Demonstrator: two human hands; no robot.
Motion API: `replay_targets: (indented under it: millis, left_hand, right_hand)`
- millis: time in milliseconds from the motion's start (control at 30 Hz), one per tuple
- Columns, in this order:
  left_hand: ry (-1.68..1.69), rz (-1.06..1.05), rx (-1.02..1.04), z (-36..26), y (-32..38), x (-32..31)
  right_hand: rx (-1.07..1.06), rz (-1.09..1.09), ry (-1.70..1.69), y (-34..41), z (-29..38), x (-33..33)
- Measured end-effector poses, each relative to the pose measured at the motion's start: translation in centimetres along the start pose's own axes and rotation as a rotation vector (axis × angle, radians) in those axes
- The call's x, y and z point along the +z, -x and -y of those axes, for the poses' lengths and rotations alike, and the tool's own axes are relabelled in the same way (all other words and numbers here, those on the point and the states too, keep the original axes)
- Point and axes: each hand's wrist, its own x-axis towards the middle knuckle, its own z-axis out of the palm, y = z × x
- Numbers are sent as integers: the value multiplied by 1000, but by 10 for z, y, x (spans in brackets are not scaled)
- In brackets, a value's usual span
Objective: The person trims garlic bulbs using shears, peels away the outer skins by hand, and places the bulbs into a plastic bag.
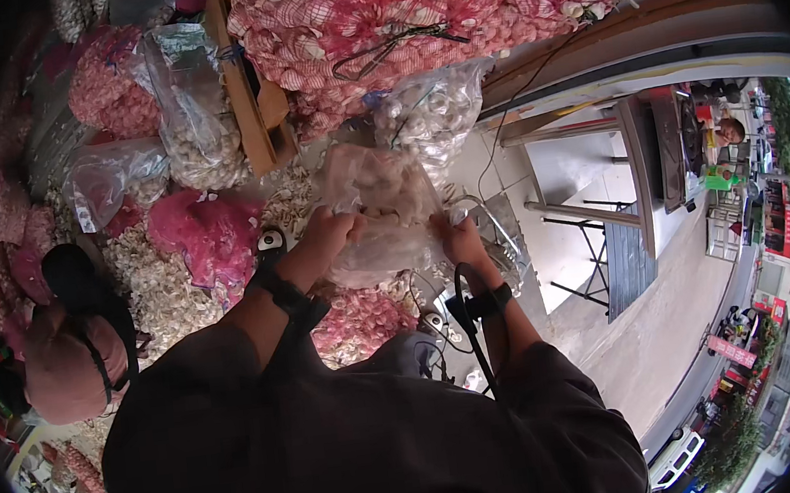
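Between my hands a clear plastic bag (384, 244) is held up by its two sides, its film creased and partly see-through. My left hand (327, 235) grips the left edge of it, fingers curled. On the opposite edge my right hand (460, 234) is closed, with bunched film showing at the thumb. Whether anything lies inside the bag cannot be made out. Below it, nearer my body, is a red mesh sack with garlic (363, 322). Just beyond the bag stands a clear plastic bag of garlic bulbs (428, 116). Both wrists wear dark bands, and a black cable hangs by the right one.
Large red mesh sacks of garlic (371, 18) are piled ahead beside a wooden board (241, 89). Garlic skins (161, 293) and a pink mesh sack (209, 230) cover the left floor. A person in a pink top (75, 359) is at left. A metal-framed table (637, 178) stands right.
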Motion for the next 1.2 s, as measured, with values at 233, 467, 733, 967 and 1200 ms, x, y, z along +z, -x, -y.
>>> replay_targets:
  millis: [233,467,733,967,1200]
  left_hand:
    - [-62,-181,73,29,-216,-70]
    - [-163,-179,194,39,-210,-106]
    - [-567,104,-280,181,-144,-109]
    - [-1242,174,-443,239,1,33]
    - [-1175,-174,-373,190,91,149]
  right_hand:
    - [164,-380,-854,-217,-115,117]
    - [66,-136,-636,-187,-107,134]
    - [80,189,-13,33,-349,-6]
    - [877,-905,17,113,-604,-146]
    - [886,-241,51,215,-766,-178]
